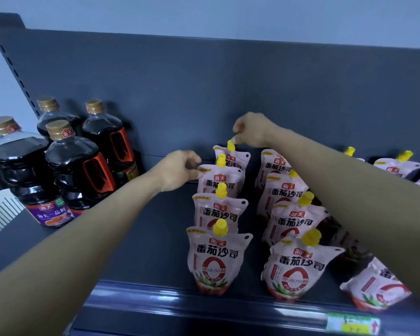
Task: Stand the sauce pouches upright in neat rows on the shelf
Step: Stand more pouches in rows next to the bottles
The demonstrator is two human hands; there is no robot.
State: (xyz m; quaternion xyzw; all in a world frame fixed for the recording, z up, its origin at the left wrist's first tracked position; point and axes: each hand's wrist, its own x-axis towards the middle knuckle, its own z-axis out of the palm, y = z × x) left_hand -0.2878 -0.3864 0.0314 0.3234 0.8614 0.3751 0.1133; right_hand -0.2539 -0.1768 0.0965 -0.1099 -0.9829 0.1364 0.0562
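Note:
White sauce pouches with yellow caps stand upright in two rows on the dark shelf (141, 238). The left row runs from a front pouch (216, 260) to the rearmost pouch (235, 160). My right hand (251, 129) pinches the yellow cap of that rearmost pouch. My left hand (180, 169) has its fingers curled against the upper left edge of the second pouch from the back (218, 183). The right row's front pouch (298, 265) leans slightly. Another pouch (376, 287) lies tilted at the front right, under my right forearm.
Several dark soy sauce bottles (78, 166) with gold caps stand at the left of the shelf. A white ribbed divider (0, 209) sits at the far left. More pouches (395, 166) lie at the back right. A green price label (352, 323) is on the shelf's front rail.

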